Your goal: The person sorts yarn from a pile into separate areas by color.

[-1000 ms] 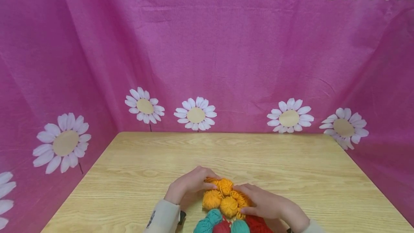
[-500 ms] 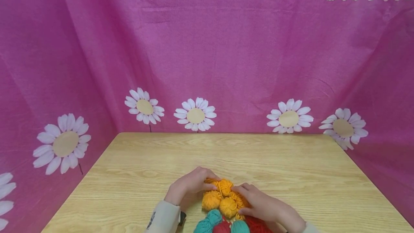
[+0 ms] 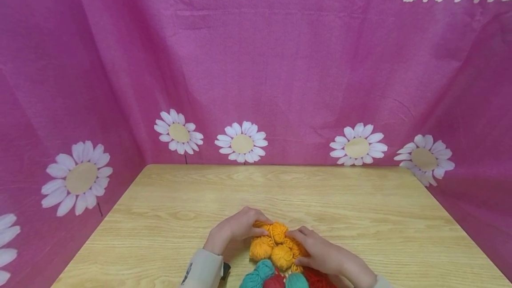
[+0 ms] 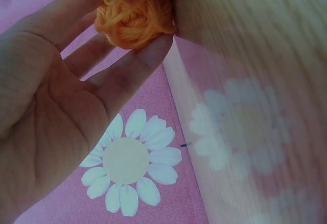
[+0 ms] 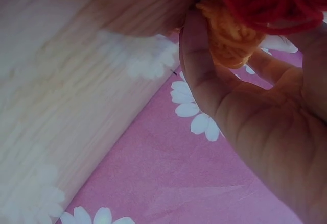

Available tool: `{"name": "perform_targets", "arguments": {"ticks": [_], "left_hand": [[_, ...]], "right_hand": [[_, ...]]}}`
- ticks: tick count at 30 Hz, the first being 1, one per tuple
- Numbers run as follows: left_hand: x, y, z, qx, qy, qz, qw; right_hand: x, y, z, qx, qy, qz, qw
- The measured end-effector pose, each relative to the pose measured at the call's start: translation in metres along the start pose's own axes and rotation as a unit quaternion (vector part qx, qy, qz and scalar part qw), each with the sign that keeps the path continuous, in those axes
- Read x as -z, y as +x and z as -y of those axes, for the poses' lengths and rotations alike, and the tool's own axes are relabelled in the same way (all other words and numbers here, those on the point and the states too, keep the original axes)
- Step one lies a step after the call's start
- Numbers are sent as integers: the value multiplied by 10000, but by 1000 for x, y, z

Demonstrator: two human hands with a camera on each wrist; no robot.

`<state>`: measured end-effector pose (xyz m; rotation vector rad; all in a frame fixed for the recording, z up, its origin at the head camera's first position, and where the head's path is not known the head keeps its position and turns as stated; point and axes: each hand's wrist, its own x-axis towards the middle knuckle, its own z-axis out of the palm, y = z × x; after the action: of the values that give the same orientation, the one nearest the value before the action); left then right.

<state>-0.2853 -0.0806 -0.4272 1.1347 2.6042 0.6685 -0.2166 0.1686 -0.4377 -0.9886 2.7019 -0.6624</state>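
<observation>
On the surface, orange yarn sits btwn my L fingers & R fingers, both curled round it.

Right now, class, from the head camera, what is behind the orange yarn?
Behind the orange yarn stretches the table, then a pink cloth with printed daisies. Whatever the yarn, left hand and right hand cover in that view cannot be seen.
</observation>
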Motion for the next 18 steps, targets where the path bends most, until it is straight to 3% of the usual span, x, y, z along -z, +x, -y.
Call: {"name": "perform_targets", "arguments": {"ticks": [11,18], "left_hand": [[-2,0,2,-91,153,-25,9998],[-3,0,3,11,112,-13,9999]], "right_hand": [[-1,0,1,53,84,-131,9999],[1,1,1,204,148,-222,9994]]}}
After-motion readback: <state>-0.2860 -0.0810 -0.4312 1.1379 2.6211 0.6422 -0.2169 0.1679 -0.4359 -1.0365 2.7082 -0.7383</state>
